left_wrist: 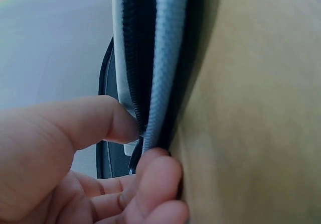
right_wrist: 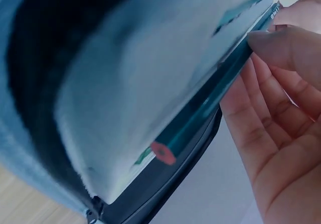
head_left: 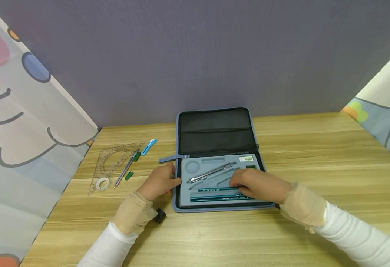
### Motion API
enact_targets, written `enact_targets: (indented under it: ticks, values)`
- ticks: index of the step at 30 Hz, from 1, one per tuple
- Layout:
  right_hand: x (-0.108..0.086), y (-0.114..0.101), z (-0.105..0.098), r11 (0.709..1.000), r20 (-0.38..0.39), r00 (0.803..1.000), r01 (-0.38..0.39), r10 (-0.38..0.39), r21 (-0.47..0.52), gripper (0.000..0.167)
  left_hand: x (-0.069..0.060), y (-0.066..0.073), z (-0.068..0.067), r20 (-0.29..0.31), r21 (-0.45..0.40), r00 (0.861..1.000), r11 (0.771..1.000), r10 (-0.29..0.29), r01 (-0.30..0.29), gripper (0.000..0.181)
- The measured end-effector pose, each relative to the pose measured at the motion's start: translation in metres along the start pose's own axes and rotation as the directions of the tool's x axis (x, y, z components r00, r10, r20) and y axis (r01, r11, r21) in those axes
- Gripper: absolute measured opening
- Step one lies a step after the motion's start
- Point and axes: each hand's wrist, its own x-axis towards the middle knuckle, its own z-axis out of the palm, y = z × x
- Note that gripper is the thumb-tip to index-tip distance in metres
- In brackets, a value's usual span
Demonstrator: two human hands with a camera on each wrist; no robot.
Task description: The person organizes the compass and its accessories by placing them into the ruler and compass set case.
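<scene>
The blue zip case (head_left: 214,120) lies unfolded, its grey tray (head_left: 185,178) facing up. At the case's left edge my left hand (head_left: 159,181) pinches the blue rim (left_wrist: 163,68) between thumb and fingers. Over the tray's right part, my right hand (head_left: 263,185) grips a dark green pencil (head_left: 216,190); in the right wrist view its red end (right_wrist: 163,153) points away from the fingers (right_wrist: 288,58). More green pencils (head_left: 211,199) lie along the tray's front. A silver compass (head_left: 211,172) rests diagonally in the tray, with a white eraser (head_left: 246,159) at top right.
Left of the case are a clear set square (head_left: 98,163), a tape roll (head_left: 102,183), a slim silver tool (head_left: 125,172), green pieces (head_left: 129,175) and a blue cutter (head_left: 149,147). A black object (head_left: 159,216) is beside my left wrist. A grey panel (head_left: 215,55) stands behind.
</scene>
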Motion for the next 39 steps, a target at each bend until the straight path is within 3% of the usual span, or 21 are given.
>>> enact_targets:
  ticks: [27,39]
  values:
    - [0.008,-0.018,0.014,0.999,-0.048,0.999,0.007,-0.009,-0.033,0.024,0.002,0.001,0.000,0.005,-0.013,1.000,1.000,-0.007,0.007,0.020]
    - [0.008,-0.022,0.021,0.998,-0.116,0.991,-0.063,0.064,0.015,0.022,-0.002,0.001,-0.002,0.003,-0.014,1.000,1.000,0.020,-0.020,0.020]
